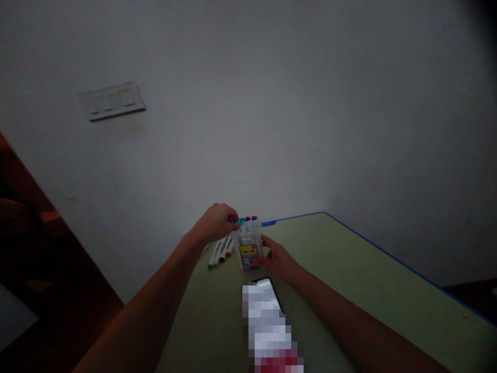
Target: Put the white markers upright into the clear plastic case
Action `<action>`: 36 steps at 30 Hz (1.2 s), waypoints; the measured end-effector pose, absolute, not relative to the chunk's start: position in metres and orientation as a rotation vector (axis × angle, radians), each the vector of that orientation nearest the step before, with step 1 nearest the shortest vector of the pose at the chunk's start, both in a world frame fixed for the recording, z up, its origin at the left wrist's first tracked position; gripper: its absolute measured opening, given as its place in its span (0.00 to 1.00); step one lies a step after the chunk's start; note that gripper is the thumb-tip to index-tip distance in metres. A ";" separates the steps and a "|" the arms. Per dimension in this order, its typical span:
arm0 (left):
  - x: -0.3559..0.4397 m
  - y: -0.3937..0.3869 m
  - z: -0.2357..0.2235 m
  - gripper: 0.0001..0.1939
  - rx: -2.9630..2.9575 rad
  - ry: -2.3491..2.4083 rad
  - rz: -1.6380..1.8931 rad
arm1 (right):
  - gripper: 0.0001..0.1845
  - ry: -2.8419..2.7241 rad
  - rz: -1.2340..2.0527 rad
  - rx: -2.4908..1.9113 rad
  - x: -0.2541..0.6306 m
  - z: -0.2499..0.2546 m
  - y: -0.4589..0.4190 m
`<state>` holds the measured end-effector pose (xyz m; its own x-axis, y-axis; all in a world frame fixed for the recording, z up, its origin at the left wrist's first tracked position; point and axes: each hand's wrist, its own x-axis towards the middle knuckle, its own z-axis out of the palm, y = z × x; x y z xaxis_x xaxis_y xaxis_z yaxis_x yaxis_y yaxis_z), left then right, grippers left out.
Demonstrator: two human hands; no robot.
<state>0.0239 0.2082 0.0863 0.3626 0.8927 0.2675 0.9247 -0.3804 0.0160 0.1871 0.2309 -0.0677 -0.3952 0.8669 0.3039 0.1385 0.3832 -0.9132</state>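
A clear plastic marker case (249,254) with a yellow and black label stands upright on the table. Several markers with purple, green and blue caps (248,219) stick up out of its top. My right hand (277,260) grips the case from its right side, fingers and thumb around it. At the case's upper left, my left hand (220,220) pinches a blue-capped marker (237,223); most of that marker is hidden. Several loose white markers (221,251) with green, yellow, black and orange caps lie on the table left of the case, below my left wrist.
A phone (267,290) lies on the table in front of the case, partly covered by a blurred patch. The light green table (334,254) has a blue edge and meets the wall. A switch plate (112,101) is on the wall at upper left.
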 end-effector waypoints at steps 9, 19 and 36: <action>0.021 0.214 0.077 0.13 -2.522 -1.796 -0.630 | 0.29 -1.815 1.058 -0.895 0.188 -0.069 0.231; 0.016 0.212 0.070 0.12 -2.546 -1.780 -0.886 | 0.29 -1.805 1.070 -0.897 0.188 -0.069 0.232; -0.079 0.172 -0.028 0.16 -2.117 -2.072 -0.845 | 0.30 -1.810 1.104 -0.927 0.193 -0.058 0.225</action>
